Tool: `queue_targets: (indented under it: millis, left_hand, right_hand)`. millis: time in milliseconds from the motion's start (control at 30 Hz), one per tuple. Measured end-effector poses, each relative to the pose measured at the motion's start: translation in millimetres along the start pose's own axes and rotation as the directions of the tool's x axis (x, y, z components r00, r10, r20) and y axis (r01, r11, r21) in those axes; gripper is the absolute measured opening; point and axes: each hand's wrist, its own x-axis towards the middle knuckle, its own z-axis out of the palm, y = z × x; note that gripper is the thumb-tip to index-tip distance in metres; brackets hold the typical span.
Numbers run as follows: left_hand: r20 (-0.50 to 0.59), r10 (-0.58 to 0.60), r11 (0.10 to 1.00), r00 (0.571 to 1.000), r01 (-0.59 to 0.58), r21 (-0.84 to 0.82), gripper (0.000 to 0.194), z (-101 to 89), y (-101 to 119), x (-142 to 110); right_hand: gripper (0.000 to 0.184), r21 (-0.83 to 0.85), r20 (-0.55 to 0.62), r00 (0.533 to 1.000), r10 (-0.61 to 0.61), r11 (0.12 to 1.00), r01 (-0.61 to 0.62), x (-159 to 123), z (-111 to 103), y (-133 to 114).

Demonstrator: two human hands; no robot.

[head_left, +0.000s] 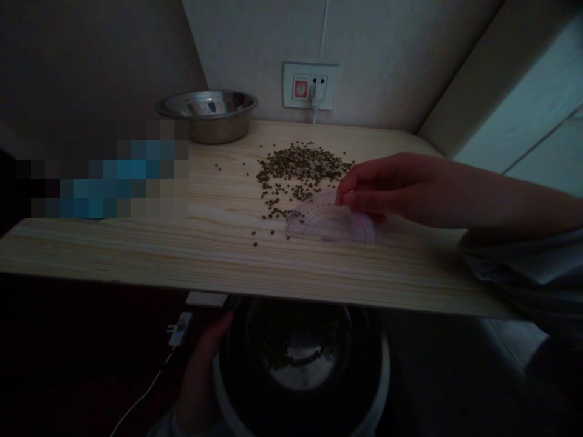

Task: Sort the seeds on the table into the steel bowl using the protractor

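Pale wooden counter [136,255]: the right hand [368,194] pinches a clear plastic protractor [330,224] lying lengthwise near its front edge, just beside scattered mung beans [296,173]; the left hand [200,376], well apart, clasps a steel bowl [364,346] below it.

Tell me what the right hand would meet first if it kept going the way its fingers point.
The right hand would likely reach the scattered small dark-green beans first, though depth is unclear.
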Motion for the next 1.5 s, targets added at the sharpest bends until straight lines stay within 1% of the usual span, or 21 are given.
queue_targets:
  millis: [100,233,300,433,567,600,667,700,767,833,900,1033,1167,1267,1367,1500]
  left_hand:
    - [-0.010,0.008,1.000,1.000,-0.008,-0.008,0.022,-2.1,-1.2,1.9]
    - [0.035,-0.039,0.999,0.999,0.040,-0.013,0.021,-3.7,-1.1,2.4]
    - [0.044,-0.043,0.999,0.998,0.044,-0.019,0.021,-5.7,-1.2,4.0]
    - [0.015,0.000,1.000,1.000,0.000,-0.005,0.020,-8.0,-2.0,5.7]
    - [0.018,-0.041,0.999,0.999,0.041,-0.021,0.021,-2.4,1.7,-1.5]
    - [0.009,-0.055,0.998,0.998,0.055,-0.024,0.021,-0.8,3.5,-3.6]
    - [-0.029,-0.046,0.999,0.998,0.046,-0.019,0.020,0.8,7.1,-6.1]
    - [-0.050,-0.031,0.999,0.998,0.030,-0.012,0.019,0.5,8.5,-6.0]
    - [-0.072,-0.009,1.000,0.997,0.009,-0.003,0.018,-2.4,10.1,-3.3]
    - [-0.078,0.004,1.000,0.997,-0.003,0.002,0.017,-7.4,9.7,1.6]
    - [-0.074,0.024,1.000,0.997,-0.023,0.017,0.017,-13.0,8.0,6.7]
    - [-0.062,0.104,0.993,0.993,-0.100,0.056,0.018,-19.9,5.1,12.1]
    - [-0.066,0.123,0.990,0.990,-0.117,0.081,0.016,-20.5,4.6,13.6]
    - [-0.095,0.148,0.988,0.984,-0.142,0.066,0.018,-20.0,3.8,13.0]
    - [-0.097,0.150,0.988,0.984,-0.145,0.060,0.020,-16.2,3.0,7.3]
    - [-0.076,0.124,0.992,0.989,-0.121,0.042,0.021,-7.9,3.7,-1.9]
  right_hand:
    - [0.016,0.000,0.076,0.997,-0.005,1.000,0.005,-1.1,-0.1,-0.6]
    - [0.017,0.013,0.174,0.985,-0.013,1.000,0.011,-2.1,0.3,-2.5]
    - [0.017,0.017,0.215,0.976,-0.015,1.000,0.012,-2.4,1.0,-3.3]
    - [0.019,0.025,0.245,0.969,-0.026,0.999,0.021,-5.2,3.4,-8.7]
    - [0.017,0.028,0.265,0.963,-0.054,0.998,0.048,-9.7,5.7,-17.8]
    - [0.017,0.034,0.257,0.964,-0.060,0.998,0.053,-10.1,6.1,-19.2]
    - [0.018,0.054,0.208,0.977,-0.056,0.998,0.046,-9.3,6.6,-20.0]
    - [0.018,0.064,0.163,0.986,-0.044,0.997,0.034,-8.1,6.8,-19.5]
    - [0.018,0.075,0.037,0.999,-0.010,0.997,0.008,-4.9,7.1,-17.5]
    - [0.018,0.072,-0.082,0.997,0.010,0.997,-0.004,-1.6,7.4,-15.1]
    - [0.018,0.074,-0.139,0.990,0.013,0.997,-0.003,0.8,7.9,-13.5]
    - [0.019,0.069,-0.105,0.994,0.012,0.998,-0.005,2.1,10.5,-13.4]
    - [0.021,0.097,-0.064,0.998,0.015,0.995,-0.009,1.5,13.8,-14.5]
    - [0.020,0.134,-0.035,0.999,-0.011,0.991,0.016,0.7,14.7,-14.8]
    - [0.019,0.131,-0.042,0.999,-0.027,0.991,0.032,-0.5,14.4,-15.2]
    - [0.021,0.100,-0.054,0.998,-0.019,0.995,0.024,-1.4,13.7,-15.3]
